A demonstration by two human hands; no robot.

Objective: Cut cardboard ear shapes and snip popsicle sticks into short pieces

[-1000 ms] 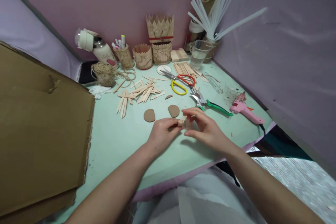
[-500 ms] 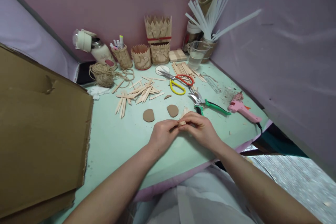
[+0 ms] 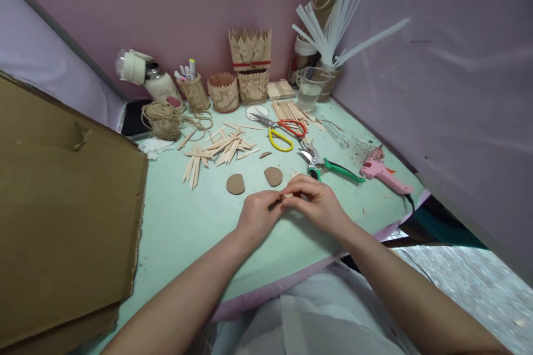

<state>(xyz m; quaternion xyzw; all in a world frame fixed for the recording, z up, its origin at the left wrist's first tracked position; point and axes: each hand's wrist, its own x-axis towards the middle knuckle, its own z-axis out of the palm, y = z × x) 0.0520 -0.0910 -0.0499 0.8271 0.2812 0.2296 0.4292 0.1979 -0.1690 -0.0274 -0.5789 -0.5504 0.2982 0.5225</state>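
My left hand and my right hand meet low over the table, both closed in a pinch. Between their fingertips is a small bundle of pale wooden stick pieces, mostly covered by the fingers. Two brown cardboard discs, each with a straight cut edge, lie just beyond: a left disc and a right disc. A thin cardboard offcut rests farther back. Green-handled pruning shears lie past my right hand, one handle partly hidden by it.
Cut wooden sticks are heaped behind the discs. Scissors with red and yellow handles lie at centre. A pink glue gun is at right, a cup of water behind. Twine and a large cardboard sheet are at left.
The view has shifted slightly. My hands keep the same pinch, with the wooden pieces turned a little and less of them showing between the fingers.
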